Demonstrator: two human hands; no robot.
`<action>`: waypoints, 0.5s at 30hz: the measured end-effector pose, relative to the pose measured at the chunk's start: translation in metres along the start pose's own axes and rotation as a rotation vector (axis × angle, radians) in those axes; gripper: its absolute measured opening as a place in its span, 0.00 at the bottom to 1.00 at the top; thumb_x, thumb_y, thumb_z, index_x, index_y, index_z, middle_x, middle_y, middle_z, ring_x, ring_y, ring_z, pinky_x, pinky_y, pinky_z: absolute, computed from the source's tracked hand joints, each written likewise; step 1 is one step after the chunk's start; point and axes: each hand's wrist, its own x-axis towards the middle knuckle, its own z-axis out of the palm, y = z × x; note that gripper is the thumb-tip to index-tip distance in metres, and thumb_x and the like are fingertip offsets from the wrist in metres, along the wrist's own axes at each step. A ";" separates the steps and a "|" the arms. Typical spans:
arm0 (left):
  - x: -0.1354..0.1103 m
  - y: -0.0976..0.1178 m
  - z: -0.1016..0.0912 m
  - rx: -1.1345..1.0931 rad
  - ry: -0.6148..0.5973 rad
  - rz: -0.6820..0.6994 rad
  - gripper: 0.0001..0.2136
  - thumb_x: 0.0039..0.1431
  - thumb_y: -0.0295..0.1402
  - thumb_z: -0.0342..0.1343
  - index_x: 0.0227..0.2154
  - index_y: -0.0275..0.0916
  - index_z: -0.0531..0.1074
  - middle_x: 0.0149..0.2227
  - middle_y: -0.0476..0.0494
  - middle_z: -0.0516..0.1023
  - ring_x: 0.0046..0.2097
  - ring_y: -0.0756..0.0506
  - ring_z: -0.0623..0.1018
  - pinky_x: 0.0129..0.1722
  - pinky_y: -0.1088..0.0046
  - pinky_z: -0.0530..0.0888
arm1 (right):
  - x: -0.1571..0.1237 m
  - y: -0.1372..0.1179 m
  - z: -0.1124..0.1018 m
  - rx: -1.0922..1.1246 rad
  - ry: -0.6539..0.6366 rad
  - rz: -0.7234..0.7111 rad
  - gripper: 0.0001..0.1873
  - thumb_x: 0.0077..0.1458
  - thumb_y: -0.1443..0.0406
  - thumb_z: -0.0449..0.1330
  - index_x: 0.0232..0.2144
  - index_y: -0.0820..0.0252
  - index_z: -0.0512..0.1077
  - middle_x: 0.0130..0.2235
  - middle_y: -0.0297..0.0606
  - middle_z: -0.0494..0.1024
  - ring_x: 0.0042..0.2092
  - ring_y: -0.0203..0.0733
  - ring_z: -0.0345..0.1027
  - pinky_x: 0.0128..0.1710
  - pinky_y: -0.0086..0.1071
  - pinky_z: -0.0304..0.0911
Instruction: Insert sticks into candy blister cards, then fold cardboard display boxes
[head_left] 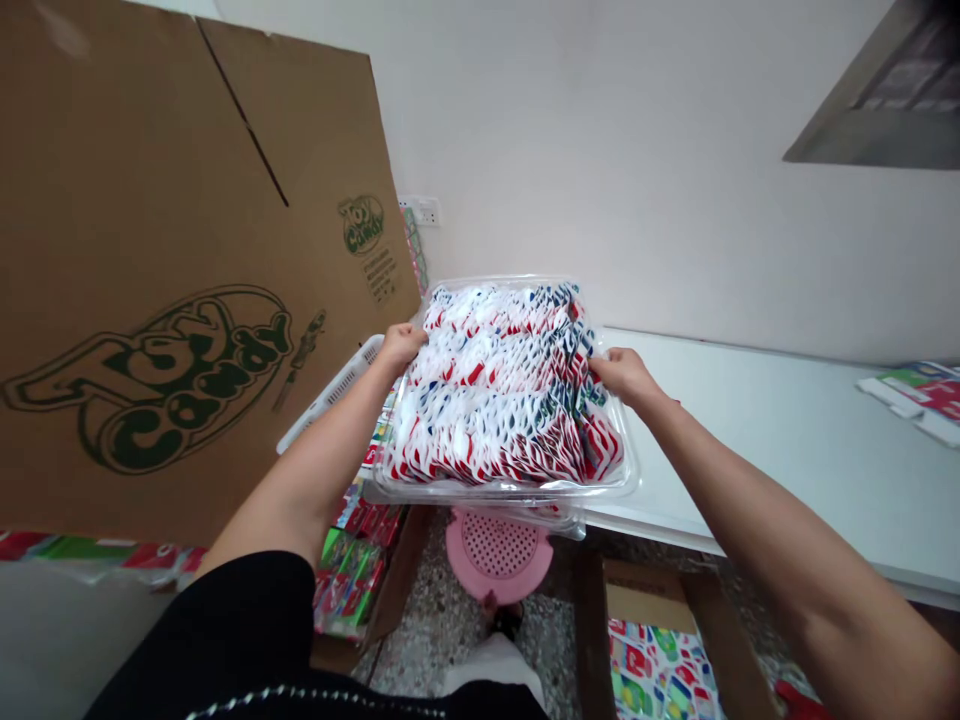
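Between left hand and right hand, both closed on opposite edges, held a clear tray of packets. Below both, saw a pink stool; to their right, a white worktop.

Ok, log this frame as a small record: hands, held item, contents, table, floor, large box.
left hand: grips left side of clear tray
right hand: grips tray's right side
contents: rows of white pieces with red, blue and green print
table: white table, printed sheets toward its right end
floor: pink perforated stool, open carton
large box: cardboard box, left, "Toy Candy" print
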 end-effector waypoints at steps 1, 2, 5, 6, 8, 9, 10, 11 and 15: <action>-0.001 0.001 0.000 0.005 -0.001 -0.007 0.12 0.59 0.35 0.54 0.23 0.34 0.65 0.19 0.57 0.60 0.18 0.58 0.58 0.17 0.82 0.57 | -0.001 0.000 -0.001 0.000 -0.004 -0.001 0.10 0.40 0.59 0.58 0.21 0.61 0.66 0.15 0.30 0.64 0.20 0.34 0.58 0.18 0.26 0.50; -0.003 0.002 0.000 0.011 -0.002 -0.015 0.12 0.60 0.36 0.54 0.25 0.33 0.66 0.20 0.57 0.62 0.18 0.57 0.60 0.17 0.82 0.59 | -0.001 -0.001 -0.003 0.002 -0.006 -0.001 0.09 0.40 0.60 0.58 0.20 0.61 0.66 0.15 0.30 0.64 0.20 0.34 0.58 0.18 0.26 0.49; -0.007 0.007 0.000 0.026 0.001 -0.039 0.12 0.60 0.37 0.53 0.29 0.33 0.69 0.23 0.54 0.68 0.21 0.56 0.66 0.20 0.80 0.66 | -0.001 -0.002 -0.006 0.014 -0.011 0.000 0.08 0.40 0.61 0.59 0.20 0.60 0.66 0.15 0.29 0.63 0.19 0.33 0.57 0.18 0.26 0.49; -0.009 0.009 0.000 0.030 0.002 -0.048 0.12 0.61 0.38 0.53 0.30 0.32 0.69 0.25 0.53 0.69 0.22 0.55 0.68 0.21 0.79 0.67 | 0.000 -0.003 -0.007 0.021 -0.014 0.000 0.08 0.40 0.61 0.59 0.20 0.60 0.65 0.15 0.29 0.63 0.19 0.33 0.57 0.18 0.26 0.48; -0.011 0.016 0.001 0.041 0.004 -0.064 0.11 0.61 0.38 0.52 0.32 0.32 0.70 0.27 0.51 0.71 0.24 0.54 0.70 0.23 0.78 0.70 | 0.004 -0.005 -0.010 0.037 -0.027 0.002 0.08 0.40 0.62 0.59 0.19 0.59 0.64 0.15 0.28 0.62 0.19 0.32 0.56 0.17 0.26 0.48; -0.012 0.019 0.001 0.046 0.004 -0.071 0.11 0.61 0.38 0.52 0.33 0.32 0.70 0.28 0.51 0.72 0.25 0.54 0.71 0.24 0.78 0.70 | 0.006 -0.007 -0.012 0.046 -0.035 0.002 0.08 0.39 0.62 0.59 0.19 0.59 0.63 0.15 0.27 0.62 0.18 0.31 0.55 0.17 0.26 0.47; -0.012 0.023 0.001 0.052 0.005 -0.078 0.11 0.61 0.38 0.52 0.33 0.32 0.70 0.28 0.50 0.72 0.25 0.54 0.71 0.24 0.78 0.70 | 0.008 -0.010 -0.015 0.056 -0.042 0.003 0.08 0.39 0.63 0.60 0.19 0.59 0.63 0.14 0.27 0.61 0.18 0.31 0.54 0.17 0.26 0.46; -0.012 0.027 0.001 0.057 0.004 -0.083 0.11 0.61 0.38 0.53 0.32 0.32 0.70 0.27 0.51 0.72 0.25 0.54 0.71 0.24 0.78 0.70 | 0.011 -0.013 -0.018 0.066 -0.051 0.004 0.09 0.39 0.64 0.60 0.18 0.59 0.62 0.14 0.26 0.60 0.17 0.30 0.53 0.17 0.26 0.46; -0.011 0.049 -0.004 0.064 0.004 -0.087 0.11 0.59 0.35 0.54 0.25 0.33 0.68 0.20 0.56 0.67 0.19 0.56 0.65 0.20 0.81 0.65 | 0.021 -0.030 -0.036 0.100 -0.102 0.007 0.09 0.39 0.67 0.60 0.17 0.59 0.62 0.12 0.25 0.58 0.16 0.29 0.51 0.16 0.26 0.44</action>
